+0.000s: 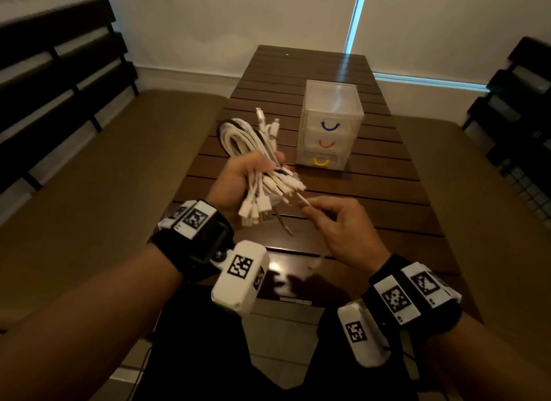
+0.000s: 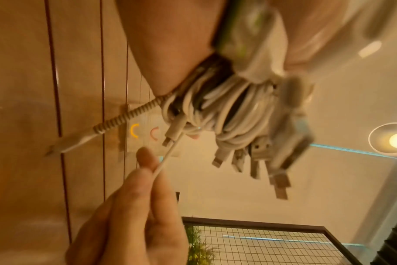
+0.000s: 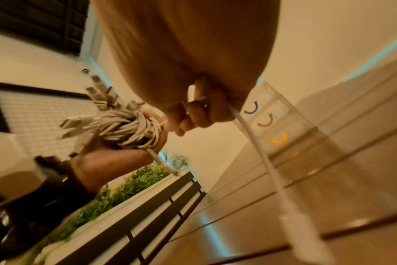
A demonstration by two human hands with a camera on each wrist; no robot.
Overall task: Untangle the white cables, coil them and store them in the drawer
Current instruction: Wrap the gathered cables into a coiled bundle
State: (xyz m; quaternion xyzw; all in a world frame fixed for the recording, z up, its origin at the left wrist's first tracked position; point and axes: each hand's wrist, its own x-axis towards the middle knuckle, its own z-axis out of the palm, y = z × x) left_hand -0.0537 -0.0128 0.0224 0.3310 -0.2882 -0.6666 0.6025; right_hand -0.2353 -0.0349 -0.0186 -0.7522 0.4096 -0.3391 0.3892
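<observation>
My left hand [image 1: 253, 177] grips a thick tangled bundle of white cables [image 1: 256, 150] above the wooden table, with several plug ends sticking out below and to the right. The bundle [image 2: 227, 114] fills the left wrist view, loops wound tight. My right hand [image 1: 322, 218] pinches one thin white cable [image 2: 168, 157] that leads out of the bundle. In the right wrist view that cable [image 3: 258, 148] runs from my curled fingers [image 3: 204, 114] down to a hanging plug. A clear three-drawer unit [image 1: 331, 126] with blue, red and yellow handles stands behind the hands, all drawers closed.
The slatted wooden table [image 1: 387, 192] runs away from me, with bench seats on both sides. Dark slatted backrests [image 1: 59, 81] line the left and right edges. A white wall and a window blind close the far end.
</observation>
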